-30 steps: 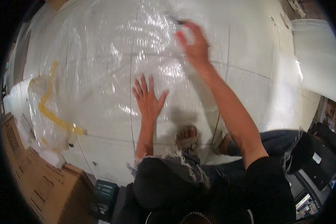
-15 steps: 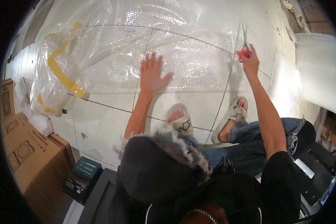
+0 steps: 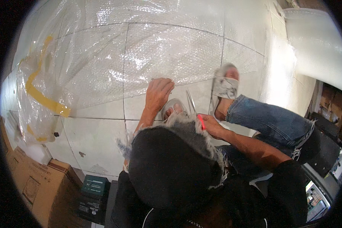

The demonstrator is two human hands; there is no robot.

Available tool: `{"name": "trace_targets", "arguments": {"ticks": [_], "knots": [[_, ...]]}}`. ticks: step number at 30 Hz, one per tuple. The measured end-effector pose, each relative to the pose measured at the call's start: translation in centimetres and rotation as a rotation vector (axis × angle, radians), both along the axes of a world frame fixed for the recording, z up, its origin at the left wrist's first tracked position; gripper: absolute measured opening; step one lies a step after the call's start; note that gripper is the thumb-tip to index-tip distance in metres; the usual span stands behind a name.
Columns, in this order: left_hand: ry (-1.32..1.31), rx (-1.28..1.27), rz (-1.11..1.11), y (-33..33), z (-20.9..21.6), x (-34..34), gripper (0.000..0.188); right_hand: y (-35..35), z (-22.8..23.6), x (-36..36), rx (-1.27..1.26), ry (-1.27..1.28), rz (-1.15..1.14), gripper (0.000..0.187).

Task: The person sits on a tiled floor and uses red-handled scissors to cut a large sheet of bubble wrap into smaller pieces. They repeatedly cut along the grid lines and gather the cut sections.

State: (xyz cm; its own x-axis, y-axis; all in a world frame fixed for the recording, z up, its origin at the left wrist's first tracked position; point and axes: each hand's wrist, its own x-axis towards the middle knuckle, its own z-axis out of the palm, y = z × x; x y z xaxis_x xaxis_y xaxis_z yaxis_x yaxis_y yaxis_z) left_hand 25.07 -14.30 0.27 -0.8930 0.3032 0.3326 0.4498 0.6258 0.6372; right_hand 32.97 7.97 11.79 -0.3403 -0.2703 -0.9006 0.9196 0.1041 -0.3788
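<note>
A sheet of clear bubble wrap (image 3: pixel 171 53) lies spread over the tiled floor. At its near edge my left hand (image 3: pixel 158 94) is closed, fingers curled onto the wrap's border; the fingertips are partly hidden. My right hand (image 3: pixel 213 127) grips the red handles of a pair of scissors (image 3: pixel 191 102) close to my knees. The scissors' metal blades point away from me, slightly parted, just short of the wrap's edge and right of my left hand.
Yellow tape (image 3: pixel 45 99) sticks to crumpled plastic at left. Cardboard boxes (image 3: pixel 45 190) and a dark battery-like block (image 3: pixel 94 186) stand lower left. A large roll of wrap (image 3: pixel 319 41) lies at right. My sandalled foot (image 3: pixel 226 87) is by the wrap's edge.
My right hand has brought the scissors from the far right back toward my knees. My left hand has gone from flat and spread to curled at the wrap's edge. My right foot has moved forward.
</note>
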Motion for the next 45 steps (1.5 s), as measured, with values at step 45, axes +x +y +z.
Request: {"name": "trace_targets", "arguments": {"ticks": [45], "knots": [[-0.165,0.14,0.122,-0.9,-1.0,0.3,0.013,-3.4,-5.3,-4.1,0.019,0.174,0.012,0.034]]}}
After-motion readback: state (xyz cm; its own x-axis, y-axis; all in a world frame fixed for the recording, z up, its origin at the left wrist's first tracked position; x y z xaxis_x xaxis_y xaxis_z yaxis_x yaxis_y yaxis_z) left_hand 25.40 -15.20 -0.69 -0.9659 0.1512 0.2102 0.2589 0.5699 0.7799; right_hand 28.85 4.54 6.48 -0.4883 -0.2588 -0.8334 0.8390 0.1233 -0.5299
